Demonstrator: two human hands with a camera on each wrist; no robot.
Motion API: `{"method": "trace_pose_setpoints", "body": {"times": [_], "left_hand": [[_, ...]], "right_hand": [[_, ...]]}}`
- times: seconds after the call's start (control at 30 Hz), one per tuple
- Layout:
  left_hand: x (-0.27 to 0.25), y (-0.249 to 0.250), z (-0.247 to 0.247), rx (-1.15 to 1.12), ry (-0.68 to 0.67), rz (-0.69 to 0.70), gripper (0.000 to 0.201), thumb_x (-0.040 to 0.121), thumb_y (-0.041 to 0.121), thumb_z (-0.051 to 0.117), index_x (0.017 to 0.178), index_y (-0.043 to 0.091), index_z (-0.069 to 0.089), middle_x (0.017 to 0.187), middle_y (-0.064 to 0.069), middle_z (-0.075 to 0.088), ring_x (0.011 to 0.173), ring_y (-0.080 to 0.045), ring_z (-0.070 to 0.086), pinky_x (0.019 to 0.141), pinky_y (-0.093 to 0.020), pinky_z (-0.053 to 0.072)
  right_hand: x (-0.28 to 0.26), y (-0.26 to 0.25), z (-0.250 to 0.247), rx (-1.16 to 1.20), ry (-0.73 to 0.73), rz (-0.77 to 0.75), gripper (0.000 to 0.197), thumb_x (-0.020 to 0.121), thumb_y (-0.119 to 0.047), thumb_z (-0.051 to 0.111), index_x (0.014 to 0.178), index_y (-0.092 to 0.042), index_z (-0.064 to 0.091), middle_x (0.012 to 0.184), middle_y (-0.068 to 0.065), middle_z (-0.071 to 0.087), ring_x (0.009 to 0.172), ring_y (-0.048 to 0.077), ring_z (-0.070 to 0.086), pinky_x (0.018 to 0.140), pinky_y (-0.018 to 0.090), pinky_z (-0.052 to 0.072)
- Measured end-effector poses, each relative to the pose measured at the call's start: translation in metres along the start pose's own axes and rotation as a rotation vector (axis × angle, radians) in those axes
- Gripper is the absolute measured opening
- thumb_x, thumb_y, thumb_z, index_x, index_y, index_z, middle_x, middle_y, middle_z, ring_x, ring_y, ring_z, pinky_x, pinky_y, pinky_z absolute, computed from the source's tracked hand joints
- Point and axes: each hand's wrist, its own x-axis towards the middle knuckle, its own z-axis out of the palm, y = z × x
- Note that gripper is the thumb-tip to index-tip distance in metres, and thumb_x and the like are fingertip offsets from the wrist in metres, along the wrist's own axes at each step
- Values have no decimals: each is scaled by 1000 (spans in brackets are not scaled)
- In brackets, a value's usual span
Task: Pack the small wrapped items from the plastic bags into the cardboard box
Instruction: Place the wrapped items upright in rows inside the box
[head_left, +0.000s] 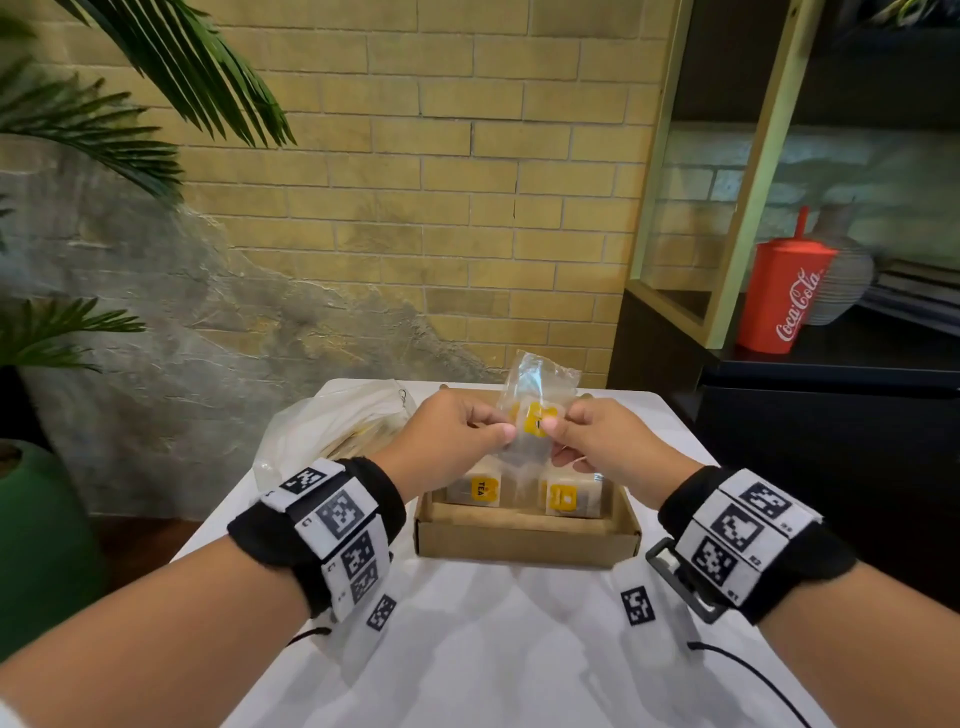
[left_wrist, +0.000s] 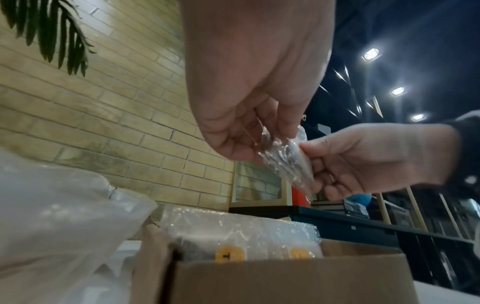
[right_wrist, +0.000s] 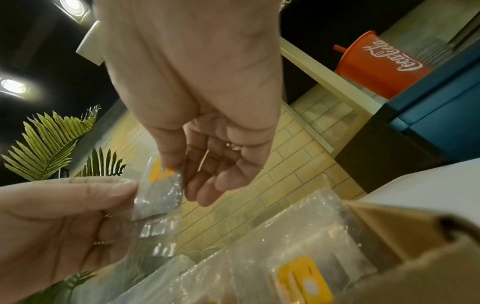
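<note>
Both hands hold a small clear plastic bag (head_left: 535, 410) with yellow-labelled wrapped tea items inside, above the open cardboard box (head_left: 524, 540). My left hand (head_left: 457, 431) pinches the bag's left edge between thumb and fingers. On the other side my right hand (head_left: 592, 436) pinches it at the yellow label. The same bag (left_wrist: 285, 164) shows crinkled between both hands in the left wrist view, and the bag (right_wrist: 161, 191) with its label in the right wrist view. Two wrapped packs with yellow labels (head_left: 480, 488) (head_left: 566, 500) lie in the box.
A larger crumpled plastic bag (head_left: 332, 431) lies on the white table (head_left: 493, 649) left of the box. A red Coca-Cola cup (head_left: 784, 296) stands on a dark shelf at the right. Palm leaves and a green pot (head_left: 36, 545) are at the left, a brick wall behind.
</note>
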Motion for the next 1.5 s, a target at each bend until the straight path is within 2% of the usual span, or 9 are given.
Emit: {"method": "trace_pose_setpoints", "body": {"times": [0.17, 0.43, 0.63, 0.77, 0.9, 1.03, 1.17, 1.37, 1.5], "left_hand": [[1, -6, -6, 105, -16, -37, 15, 87, 21, 63, 80, 19, 75, 71, -10, 62, 60, -19, 44, 60, -26, 38], [2, -5, 3, 25, 12, -49, 11, 86, 13, 64, 89, 9, 74, 48, 16, 55, 42, 3, 46, 46, -7, 34], [3, -8, -7, 294, -55, -8, 16, 87, 6, 56, 92, 14, 69, 75, 5, 61, 62, -8, 52, 51, -8, 39], [0, -14, -10, 460, -155, -17, 25, 89, 9, 54, 110, 21, 49, 97, -3, 65, 86, -16, 58, 73, -26, 46], [3, -23, -5, 659, -244, -28, 23, 90, 10, 54, 110, 18, 61, 103, -1, 68, 88, -13, 58, 72, -22, 44], [4, -23, -2, 697, -219, 17, 21, 88, 4, 52, 94, 15, 69, 94, 0, 69, 80, -10, 55, 64, -16, 38], [7, -24, -2, 634, -166, 40, 26, 81, -6, 46, 84, 17, 57, 88, -4, 67, 82, -20, 59, 68, -27, 45], [4, -27, 3, 804, -143, 19, 26, 83, 3, 53, 102, 22, 54, 100, 2, 53, 88, -16, 47, 70, -28, 43], [3, -27, 8, 877, -131, 175, 24, 82, 1, 54, 96, 20, 57, 102, 5, 48, 95, -15, 43, 77, -26, 41]], "right_hand": [[3, 6, -9, -18, 71, 7, 23, 96, -16, 48, 87, -6, 67, 77, 4, 64, 64, 9, 57, 56, 12, 42], [-4, 3, 5, -145, -96, 42, 8, 89, -19, 61, 95, -15, 63, 86, -1, 64, 75, 5, 60, 61, 12, 46], [5, 8, -5, -187, 111, -52, 9, 83, -7, 56, 75, -11, 56, 76, 13, 58, 75, 27, 55, 75, 41, 50], [4, 13, -8, -489, -60, -78, 24, 85, -4, 50, 69, -21, 48, 72, 0, 48, 74, 19, 47, 60, 22, 37], [1, 24, 1, -729, -232, -15, 8, 87, -15, 59, 91, -19, 65, 88, -2, 56, 85, 18, 52, 74, 25, 43], [-1, 26, 2, -772, -177, -15, 15, 85, -23, 63, 95, -14, 69, 91, 1, 63, 88, 21, 57, 79, 29, 49], [4, 26, -4, -825, -107, -14, 17, 85, -12, 59, 97, -14, 71, 101, 4, 66, 94, 23, 60, 82, 28, 48], [1, 30, -3, -890, -35, -3, 28, 89, -8, 51, 113, -19, 58, 113, 5, 60, 101, 24, 56, 88, 29, 45], [-5, 25, 1, -850, 42, -122, 13, 89, -6, 46, 88, -18, 49, 85, 0, 51, 80, 20, 49, 71, 23, 42]]}}
